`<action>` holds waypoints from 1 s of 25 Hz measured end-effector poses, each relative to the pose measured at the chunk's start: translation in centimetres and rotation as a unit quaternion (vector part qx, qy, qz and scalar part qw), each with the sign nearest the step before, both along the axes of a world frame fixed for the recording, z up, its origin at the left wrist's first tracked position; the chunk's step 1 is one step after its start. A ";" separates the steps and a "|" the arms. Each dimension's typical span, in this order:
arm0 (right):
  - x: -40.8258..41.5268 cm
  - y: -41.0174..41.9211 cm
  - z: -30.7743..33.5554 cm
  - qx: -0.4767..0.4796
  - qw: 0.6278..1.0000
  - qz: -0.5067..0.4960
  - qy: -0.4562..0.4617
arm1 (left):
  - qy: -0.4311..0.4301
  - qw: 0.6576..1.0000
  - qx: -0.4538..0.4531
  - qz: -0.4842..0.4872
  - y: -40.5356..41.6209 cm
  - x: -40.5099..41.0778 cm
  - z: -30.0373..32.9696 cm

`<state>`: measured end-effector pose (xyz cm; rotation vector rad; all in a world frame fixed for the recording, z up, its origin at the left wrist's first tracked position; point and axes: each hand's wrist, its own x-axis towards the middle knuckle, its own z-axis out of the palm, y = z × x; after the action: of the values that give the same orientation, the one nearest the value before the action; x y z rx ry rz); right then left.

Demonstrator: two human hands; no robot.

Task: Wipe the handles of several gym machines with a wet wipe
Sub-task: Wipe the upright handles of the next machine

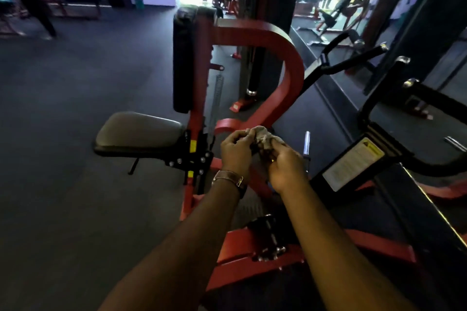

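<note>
A crumpled grey-white wet wipe is held between both my hands in the middle of the view. My left hand pinches its left edge, a watch on that wrist. My right hand grips its lower right side. Both hands hover in front of a red gym machine with a curved frame. Black handles with chrome end caps stick out to the upper right, apart from my hands. Another black handle stands at the right.
A dark padded seat and an upright back pad lie to the left. A chrome peg stands just right of my hands. A white warning label sits on the black frame. Mirrors and more machines fill the back right.
</note>
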<state>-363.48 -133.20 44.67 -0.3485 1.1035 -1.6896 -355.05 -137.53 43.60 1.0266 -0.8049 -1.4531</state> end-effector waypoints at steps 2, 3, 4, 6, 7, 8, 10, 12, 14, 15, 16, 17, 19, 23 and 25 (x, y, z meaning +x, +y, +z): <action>1.1 -1.9 -0.2 -0.006 1.000 -0.001 -0.003 | 0.015 1.000 0.006 0.011 -1.7 1.0 0.0; 1.5 -3.0 -0.5 -0.004 1.000 -0.003 0.012 | 0.023 1.000 0.009 0.008 -2.5 1.5 0.2; 2.0 -4.2 -0.6 0.000 1.000 -0.006 0.030 | 0.025 1.000 0.004 -0.004 -3.5 2.0 0.4; 2.7 -6.6 -0.9 0.017 0.998 -0.018 0.052 | -0.002 0.999 -0.039 -0.030 -5.7 3.0 0.1; 2.7 -7.7 -1.1 0.024 0.998 -0.017 0.051 | -0.022 0.997 -0.059 -0.043 -6.9 3.3 -0.1; 2.6 -8.7 -1.2 0.023 0.999 -0.005 0.043 | -0.039 0.995 -0.070 -0.053 -8.0 3.4 -0.2; 2.3 -10.2 -1.0 0.010 0.999 0.021 0.024 | -0.047 0.996 -0.057 -0.053 -9.9 2.9 -0.2; 1.6 -12.0 -1.1 0.009 1.000 0.007 0.022 | -0.024 0.998 -0.021 -0.054 -12.0 1.7 -0.2; 0.5 -14.0 -1.2 0.016 0.999 -0.020 0.020 | 0.013 0.998 0.005 -0.065 -13.8 0.0 -0.2; -0.1 -15.0 -1.2 0.020 0.999 -0.033 0.023 | 0.026 0.997 0.010 -0.068 -14.7 -0.9 -0.4; -0.7 -16.1 -1.1 0.028 0.998 -0.052 0.027 | 0.028 0.997 0.012 -0.070 -15.5 -1.8 -0.4; -1.3 -17.0 -0.9 0.036 0.996 -0.078 0.033 | 0.021 0.997 0.012 -0.068 -16.3 -2.6 -0.3; -2.7 -19.0 -0.5 0.047 0.989 -0.138 0.031 | -0.002 0.998 0.012 -0.056 -18.1 -3.9 -0.4; -6.3 -23.0 0.8 0.073 0.975 -0.208 0.031 | -0.077 0.997 -0.016 -0.017 -23.0 -6.2 -0.3; -7.4 -24.6 1.2 0.054 0.974 -0.201 0.085 | -0.105 0.992 -0.062 -0.027 -25.0 -7.4 -0.1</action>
<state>-370.90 -157.83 45.91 -0.2115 1.4627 -1.9690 -362.48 -162.50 43.52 1.0818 -1.0672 -1.3364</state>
